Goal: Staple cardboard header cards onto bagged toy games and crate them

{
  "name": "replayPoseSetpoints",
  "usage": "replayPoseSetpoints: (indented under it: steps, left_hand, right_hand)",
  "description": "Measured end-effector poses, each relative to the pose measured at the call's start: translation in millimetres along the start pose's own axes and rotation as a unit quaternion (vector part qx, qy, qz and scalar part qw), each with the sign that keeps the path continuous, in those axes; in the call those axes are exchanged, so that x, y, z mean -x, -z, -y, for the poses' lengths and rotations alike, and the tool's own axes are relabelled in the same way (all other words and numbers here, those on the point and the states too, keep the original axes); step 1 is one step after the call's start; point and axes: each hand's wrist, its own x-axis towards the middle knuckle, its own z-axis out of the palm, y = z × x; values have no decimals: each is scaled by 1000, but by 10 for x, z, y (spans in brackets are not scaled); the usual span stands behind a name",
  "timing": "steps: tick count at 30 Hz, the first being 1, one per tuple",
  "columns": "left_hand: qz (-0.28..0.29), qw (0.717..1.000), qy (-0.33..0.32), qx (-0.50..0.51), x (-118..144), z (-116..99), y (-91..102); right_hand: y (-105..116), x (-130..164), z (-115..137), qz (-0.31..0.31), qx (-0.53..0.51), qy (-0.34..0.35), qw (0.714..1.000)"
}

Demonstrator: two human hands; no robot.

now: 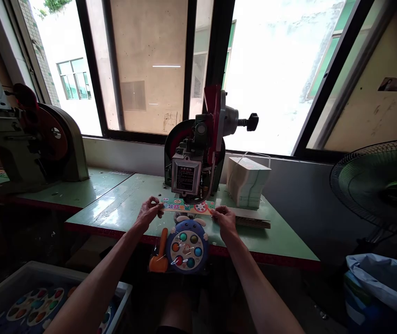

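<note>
A clear bag holds a round blue toy point(187, 248) with coloured buttons and an orange hammer point(159, 257). Its colourful printed header card point(184, 207) lies on the green table point(114, 204), under the head of a red and black press machine point(196, 155). My left hand point(148, 214) pinches the card's left end. My right hand point(224, 219) pinches its right end. The toy hangs over the table's front edge between my forearms.
A stack of white cards point(247, 182) stands right of the machine. A second machine point(27, 139) sits at the left. A white crate point(31, 297) of similar toys is at bottom left, a fan point(382, 185) and a blue bag point(382, 287) at right.
</note>
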Motion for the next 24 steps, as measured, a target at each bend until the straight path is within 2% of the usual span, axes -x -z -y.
replayPoseSetpoints:
  steps: [5,12,17,20,24]
  left_hand:
    - [-28,1000,4,-3,20,-53,114]
    - [-36,999,22,18,127,-98,116]
    - [-62,995,52,53,181,-37,122]
    - [-50,991,93,85,262,37,30]
    - [15,980,155,123,379,109,-211]
  right_hand:
    - [-161,-24,-40,17,-9,-5,1000]
    - [-197,-49,-85,6,-11,0,1000]
    - [-216,-90,-156,-22,-7,4,1000]
    - [-250,-118,-203,-49,-5,6,999]
    - [-299,-116,-202,-74,-6,14,997]
